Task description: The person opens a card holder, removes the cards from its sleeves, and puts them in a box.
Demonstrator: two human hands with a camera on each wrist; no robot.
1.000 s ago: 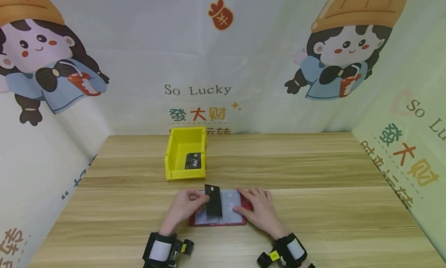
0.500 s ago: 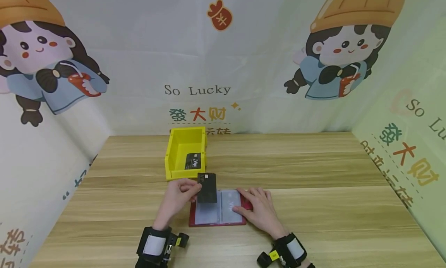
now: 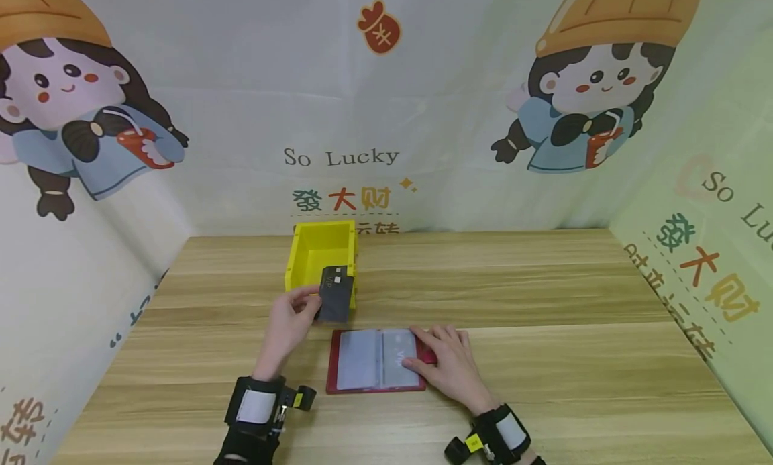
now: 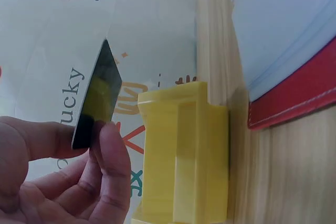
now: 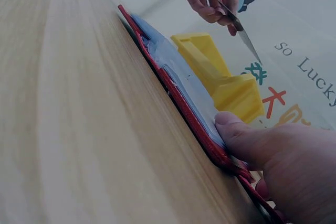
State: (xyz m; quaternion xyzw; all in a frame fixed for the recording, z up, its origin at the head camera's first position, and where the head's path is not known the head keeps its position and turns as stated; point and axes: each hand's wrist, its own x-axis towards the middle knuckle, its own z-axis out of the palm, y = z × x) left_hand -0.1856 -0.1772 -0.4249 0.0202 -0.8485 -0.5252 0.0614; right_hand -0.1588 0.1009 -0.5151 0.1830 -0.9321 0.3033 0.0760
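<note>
My left hand (image 3: 288, 323) pinches a black card (image 3: 335, 302) between thumb and fingers, holding it up at the front of a yellow bin (image 3: 304, 253). In the left wrist view the card (image 4: 100, 95) is tilted, its edge towards the camera. Another black card lies in the bin, mostly hidden behind the held one. A red card holder (image 3: 332, 364) lies spread on the table, its clear sleeves (image 3: 359, 361) facing up. My right hand (image 3: 449, 368) grips its right side, with the thumb (image 5: 236, 132) pressing on the sleeve. Faint "Vip" lettering shows through there.
The wooden table (image 3: 543, 284) meets a printed backdrop (image 3: 459, 116) behind and at both sides. The bin stands just beyond the card holder, towards the back. Each wrist wears a black camera strap (image 3: 256, 408).
My left hand has lifted the black card away from the card holder and carried it back and left to the bin. The right hand has stayed in place on the card holder.
</note>
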